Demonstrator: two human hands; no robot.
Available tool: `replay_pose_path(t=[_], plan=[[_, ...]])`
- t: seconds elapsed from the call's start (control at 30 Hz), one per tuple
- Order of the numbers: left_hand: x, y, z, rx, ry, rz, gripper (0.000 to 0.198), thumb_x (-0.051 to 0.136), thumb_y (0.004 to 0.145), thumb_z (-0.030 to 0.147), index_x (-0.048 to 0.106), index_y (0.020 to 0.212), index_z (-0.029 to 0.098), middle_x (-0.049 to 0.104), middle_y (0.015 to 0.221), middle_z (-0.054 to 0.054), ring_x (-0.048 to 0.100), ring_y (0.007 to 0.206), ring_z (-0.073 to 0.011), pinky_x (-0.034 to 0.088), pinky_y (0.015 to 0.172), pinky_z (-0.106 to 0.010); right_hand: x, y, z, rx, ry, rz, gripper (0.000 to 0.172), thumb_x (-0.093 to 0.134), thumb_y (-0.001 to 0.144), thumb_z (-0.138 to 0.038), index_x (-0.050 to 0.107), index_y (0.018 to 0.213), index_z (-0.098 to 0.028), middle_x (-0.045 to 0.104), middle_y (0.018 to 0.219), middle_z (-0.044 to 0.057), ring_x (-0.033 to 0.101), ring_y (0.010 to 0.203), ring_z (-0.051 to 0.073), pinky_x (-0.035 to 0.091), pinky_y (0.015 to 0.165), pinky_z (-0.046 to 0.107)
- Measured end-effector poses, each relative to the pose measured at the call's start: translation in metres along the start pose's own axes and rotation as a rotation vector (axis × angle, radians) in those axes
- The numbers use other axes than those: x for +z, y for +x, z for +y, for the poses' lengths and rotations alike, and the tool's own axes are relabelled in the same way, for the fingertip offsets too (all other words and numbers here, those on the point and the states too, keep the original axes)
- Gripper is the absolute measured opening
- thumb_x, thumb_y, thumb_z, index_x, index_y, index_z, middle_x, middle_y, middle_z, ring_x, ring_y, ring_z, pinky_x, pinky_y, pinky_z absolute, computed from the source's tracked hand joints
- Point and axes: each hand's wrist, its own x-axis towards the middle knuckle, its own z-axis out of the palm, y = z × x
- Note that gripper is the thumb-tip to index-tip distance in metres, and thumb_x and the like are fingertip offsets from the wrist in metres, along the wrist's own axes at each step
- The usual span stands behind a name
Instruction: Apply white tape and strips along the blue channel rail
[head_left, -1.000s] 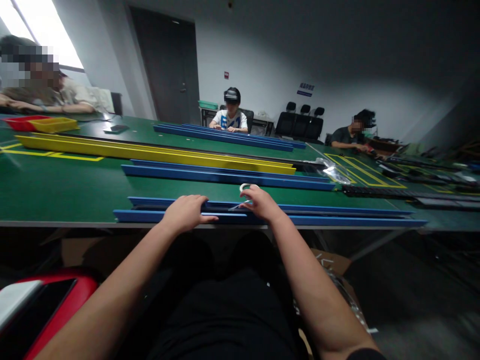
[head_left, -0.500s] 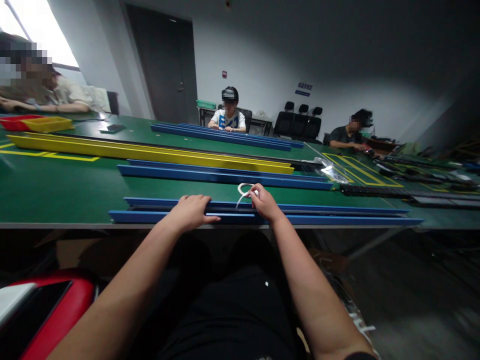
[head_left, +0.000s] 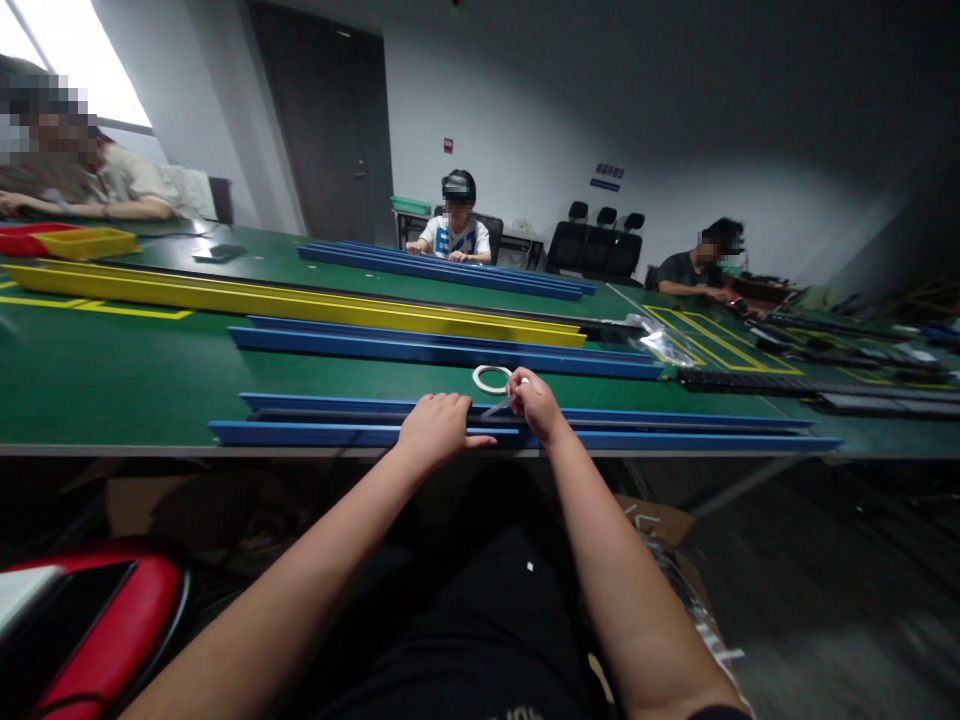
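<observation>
A long blue channel-shaped rail [head_left: 675, 441] lies along the near table edge, with a dark groove between its two raised sides. My left hand [head_left: 437, 428] rests across the rail, fingers over it and thumb stretched out to the right along the near side. Just right of it, my right hand [head_left: 535, 405] is closed in a pinch on white tape. The tape's thin ring-shaped roll [head_left: 490, 379] shows at the left of those fingers. A pale strip [head_left: 495, 409] slants from the fingers down toward the groove by my left hand.
Beyond lie another blue rail [head_left: 450, 352], a yellow rail [head_left: 300, 301] and more blue rails [head_left: 442, 272] on the green table [head_left: 135, 385]. Red and yellow trays [head_left: 90, 242] and a phone [head_left: 218, 253] are at left. Three people sit around the table. Clear plastic wrap [head_left: 660, 345] lies at right.
My left hand has slid right along the rail, closer to my right hand. The tape strip, which hung steeply before, now slants lower. My right hand has shifted slightly right.
</observation>
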Motion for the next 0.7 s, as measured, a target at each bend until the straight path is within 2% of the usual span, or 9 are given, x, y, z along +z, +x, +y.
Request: replay_pose_path(t=[0.13, 0.23, 0.3, 0.4, 0.47, 0.53, 0.63, 0.7], plan=[[-0.004, -0.001, -0.003, -0.007, -0.002, -0.025, 0.071, 0.049, 0.071, 0.082, 0.062, 0.103, 0.02, 0.069, 0.101, -0.013, 0.064, 0.098, -0.0308, 0.042, 0.086, -0.039, 0.004, 0.0, -0.004, 0.053, 0.064, -0.009, 0.025, 0.054, 0.083, -0.042, 0.037, 0.087, -0.024, 0.063, 0.077, -0.006, 0.051, 0.042, 0.007, 0.035, 0.04, 0.018], [-0.01, -0.003, -0.012, -0.021, -0.008, -0.08, 0.074, 0.048, 0.07, 0.083, 0.063, 0.106, 0.02, 0.069, 0.104, -0.014, 0.064, 0.099, -0.0317, 0.042, 0.086, -0.039, 0.008, 0.002, -0.009, 0.108, 0.091, -0.068, 0.037, 0.059, 0.081, -0.051, 0.033, 0.089, -0.026, 0.064, 0.074, -0.007, 0.055, 0.042, 0.01, 0.037, 0.038, 0.018], [-0.015, -0.007, -0.026, -0.042, -0.006, -0.119, 0.076, 0.048, 0.07, 0.084, 0.063, 0.11, 0.021, 0.07, 0.107, -0.013, 0.063, 0.101, -0.0323, 0.043, 0.087, -0.039, 0.012, 0.004, -0.013, 0.111, 0.085, -0.092, 0.039, 0.061, 0.08, -0.052, 0.033, 0.09, -0.027, 0.061, 0.068, -0.008, 0.056, 0.043, 0.011, 0.037, 0.038, 0.018], [-0.023, -0.018, -0.056, -0.072, -0.005, -0.154, 0.079, 0.049, 0.069, 0.083, 0.062, 0.118, 0.023, 0.069, 0.114, -0.012, 0.062, 0.106, -0.0327, 0.042, 0.09, -0.04, 0.017, 0.008, -0.019, 0.064, 0.041, -0.041, 0.034, 0.058, 0.084, -0.052, 0.038, 0.094, -0.027, 0.053, 0.061, -0.01, 0.051, 0.042, 0.01, 0.037, 0.04, 0.019], [-0.027, -0.025, -0.078, -0.082, 0.001, -0.161, 0.081, 0.05, 0.069, 0.083, 0.061, 0.122, 0.023, 0.068, 0.119, -0.013, 0.061, 0.109, -0.0331, 0.042, 0.092, -0.04, 0.016, 0.01, -0.023, -0.011, -0.084, 0.019, 0.028, 0.055, 0.087, -0.05, 0.044, 0.096, -0.025, 0.05, 0.062, -0.009, 0.048, 0.046, 0.009, 0.038, 0.046, 0.02], [-0.029, -0.03, -0.095, -0.088, 0.011, -0.165, 0.082, 0.051, 0.068, 0.083, 0.06, 0.124, 0.023, 0.067, 0.122, -0.012, 0.061, 0.111, -0.0332, 0.043, 0.093, -0.04, 0.013, 0.011, -0.024, -0.131, -0.314, 0.015, 0.025, 0.058, 0.088, -0.046, 0.054, 0.097, -0.023, 0.053, 0.07, -0.005, 0.049, 0.057, 0.01, 0.04, 0.055, 0.022], [-0.028, -0.034, -0.107, -0.088, 0.016, -0.158, 0.082, 0.05, 0.069, 0.082, 0.059, 0.126, 0.024, 0.067, 0.123, -0.012, 0.061, 0.111, -0.0326, 0.043, 0.094, -0.039, 0.005, 0.008, -0.017, -0.282, -0.667, -0.139, 0.026, 0.072, 0.079, -0.04, 0.065, 0.096, -0.022, 0.057, 0.084, 0.0, 0.05, 0.071, 0.012, 0.039, 0.066, 0.025], [-0.027, -0.035, -0.107, -0.089, 0.016, -0.147, 0.081, 0.051, 0.069, 0.081, 0.06, 0.126, 0.024, 0.067, 0.122, -0.012, 0.061, 0.112, -0.0328, 0.043, 0.094, -0.039, 0.002, 0.005, -0.007, -0.294, -0.798, -0.22, 0.026, 0.076, 0.076, -0.038, 0.068, 0.095, -0.022, 0.055, 0.086, 0.001, 0.048, 0.072, 0.013, 0.038, 0.067, 0.026]])
